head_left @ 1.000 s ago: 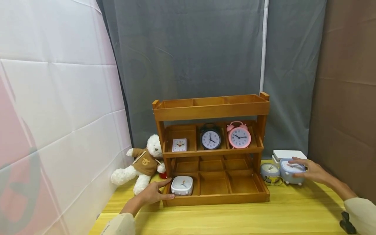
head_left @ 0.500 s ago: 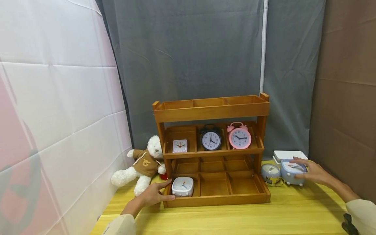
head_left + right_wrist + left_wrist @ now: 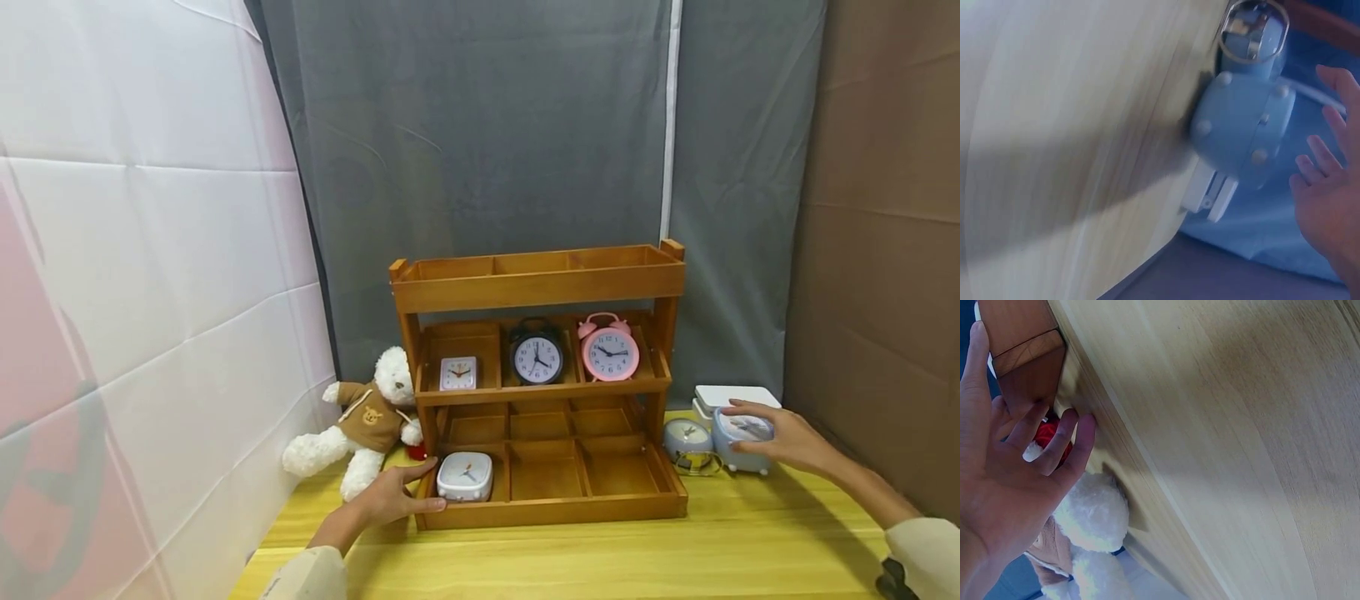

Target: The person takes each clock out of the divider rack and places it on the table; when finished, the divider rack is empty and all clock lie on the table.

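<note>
My left hand (image 3: 392, 493) touches the left front corner of the tiered wooden shelf (image 3: 551, 510), fingers loosely spread; the left wrist view shows the hand (image 3: 1016, 469) with its palm toward the camera. Beside it, a white alarm clock (image 3: 465, 477) lies in the bottom left compartment. At the right, my right hand (image 3: 787, 435) hovers with parted fingers over a light blue alarm clock (image 3: 738, 446), whose dial it partly covers. In the right wrist view a gap shows between the hand (image 3: 1329, 194) and this clock (image 3: 1241, 125).
On the middle tier stand a small white clock (image 3: 458, 373), a black clock (image 3: 537, 358) and a pink twin-bell clock (image 3: 609, 352). A grey-blue round clock (image 3: 687, 435) and a white box (image 3: 738, 393) adjoin the blue clock. A teddy bear (image 3: 372, 417) sits left of the shelf.
My right hand has shifted slightly left over the light blue clock. The left hand stays at the shelf corner, and the head view has moved a little.
</note>
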`<state>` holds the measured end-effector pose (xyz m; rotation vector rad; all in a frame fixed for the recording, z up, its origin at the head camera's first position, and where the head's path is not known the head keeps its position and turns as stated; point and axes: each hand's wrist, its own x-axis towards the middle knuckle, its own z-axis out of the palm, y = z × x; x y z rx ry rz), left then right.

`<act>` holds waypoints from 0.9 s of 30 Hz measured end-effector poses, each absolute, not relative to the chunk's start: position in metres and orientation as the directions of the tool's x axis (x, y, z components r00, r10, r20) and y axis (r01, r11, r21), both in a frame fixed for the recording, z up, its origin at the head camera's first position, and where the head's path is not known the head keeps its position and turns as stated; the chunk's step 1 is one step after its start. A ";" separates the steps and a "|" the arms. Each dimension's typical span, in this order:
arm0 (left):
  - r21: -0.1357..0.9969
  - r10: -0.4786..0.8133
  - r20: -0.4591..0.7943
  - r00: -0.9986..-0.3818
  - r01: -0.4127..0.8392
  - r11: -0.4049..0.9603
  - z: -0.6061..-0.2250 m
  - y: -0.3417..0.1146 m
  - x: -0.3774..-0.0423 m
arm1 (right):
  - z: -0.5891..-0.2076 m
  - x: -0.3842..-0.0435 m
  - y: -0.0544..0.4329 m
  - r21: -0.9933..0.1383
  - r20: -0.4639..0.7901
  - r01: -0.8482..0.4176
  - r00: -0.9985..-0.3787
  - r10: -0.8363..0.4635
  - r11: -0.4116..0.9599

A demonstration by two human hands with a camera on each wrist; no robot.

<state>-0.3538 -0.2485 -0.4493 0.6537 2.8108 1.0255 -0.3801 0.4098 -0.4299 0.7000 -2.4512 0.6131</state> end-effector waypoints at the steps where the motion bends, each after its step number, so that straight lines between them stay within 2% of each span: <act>1: 0.631 0.416 0.070 -0.907 0.363 0.686 -0.450 -0.249 -0.354 | -0.430 -0.380 0.407 -0.266 0.598 -0.606 -0.714 -0.364 0.750; 4: 0.633 0.417 0.070 -0.906 0.363 0.683 -0.450 -0.249 -0.354 | -0.429 -0.379 0.397 -0.231 0.642 -0.657 -0.657 -0.395 0.717; 6: 0.633 0.414 0.072 -0.908 0.362 0.684 -0.450 -0.249 -0.353 | -0.428 -0.377 0.389 -0.225 0.642 -0.674 -0.646 -0.413 0.704; 15: 0.640 0.410 0.074 -0.909 0.359 0.679 -0.450 -0.251 -0.352 | -0.418 -0.357 0.349 -0.272 0.572 -0.645 -0.705 -0.419 0.714; 21: 0.631 0.406 0.081 -0.910 0.363 0.686 -0.450 -0.251 -0.352 | -0.420 -0.349 0.323 -0.327 0.535 -0.664 -0.717 -0.447 0.673; 27: 0.624 0.401 0.079 -0.913 0.359 0.694 -0.448 -0.249 -0.351 | -0.421 -0.346 0.294 -0.346 0.538 -0.706 -0.689 -0.486 0.618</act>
